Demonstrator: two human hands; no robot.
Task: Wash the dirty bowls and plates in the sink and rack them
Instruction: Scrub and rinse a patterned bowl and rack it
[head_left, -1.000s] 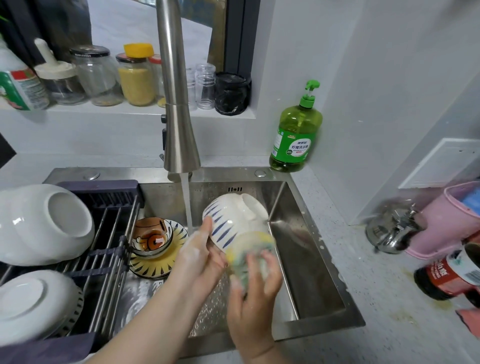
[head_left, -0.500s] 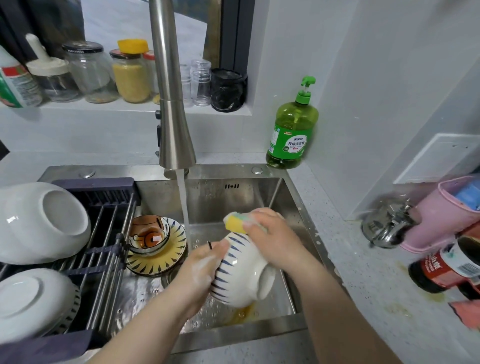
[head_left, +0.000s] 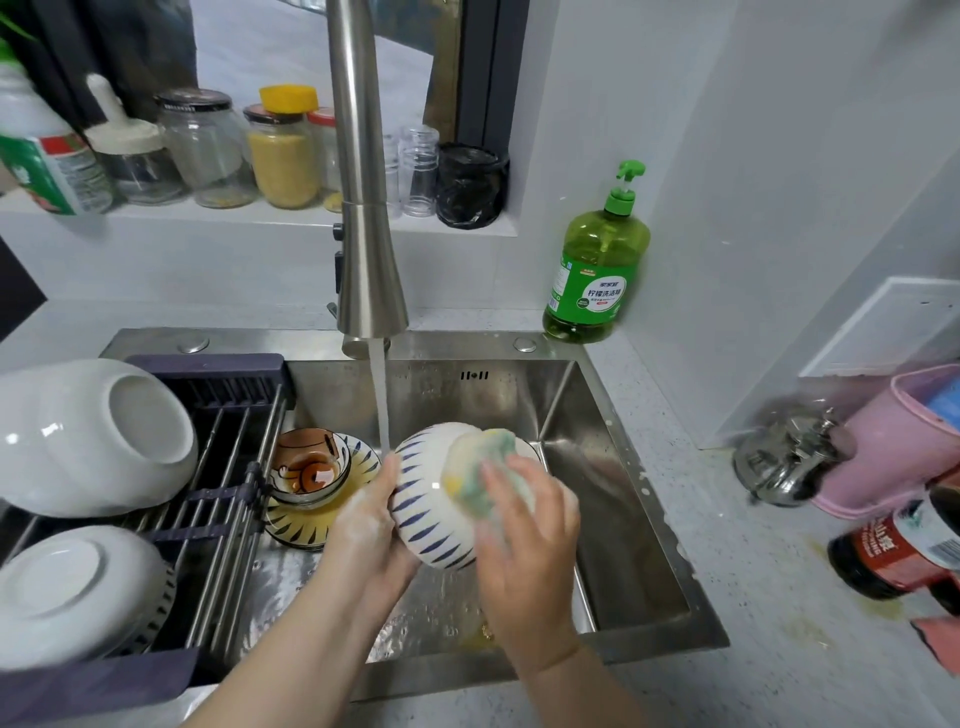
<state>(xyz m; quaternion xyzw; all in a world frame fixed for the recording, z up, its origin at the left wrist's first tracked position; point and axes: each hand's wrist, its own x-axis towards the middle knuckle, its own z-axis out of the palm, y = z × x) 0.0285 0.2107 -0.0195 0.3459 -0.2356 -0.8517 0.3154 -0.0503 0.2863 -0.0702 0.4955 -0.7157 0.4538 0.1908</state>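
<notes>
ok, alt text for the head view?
A person's left hand holds a blue-striped bowl bottom-up over a sink while the right hand holds a soapy sponge against its base; the tap runs. Two white bowls rest base-up on the rack at left, and a small bowl on a striped plate sits in the sink.

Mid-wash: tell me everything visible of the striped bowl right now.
The striped bowl is white, glossy, ceramic-looking, with dark blue dashes ringing its outside. It is held above the sink, tipped so its outside faces the camera. The left hand grips its left side, the right hand holds a soapy sponge against its upper right. The tap stream falls by its left edge.
</notes>
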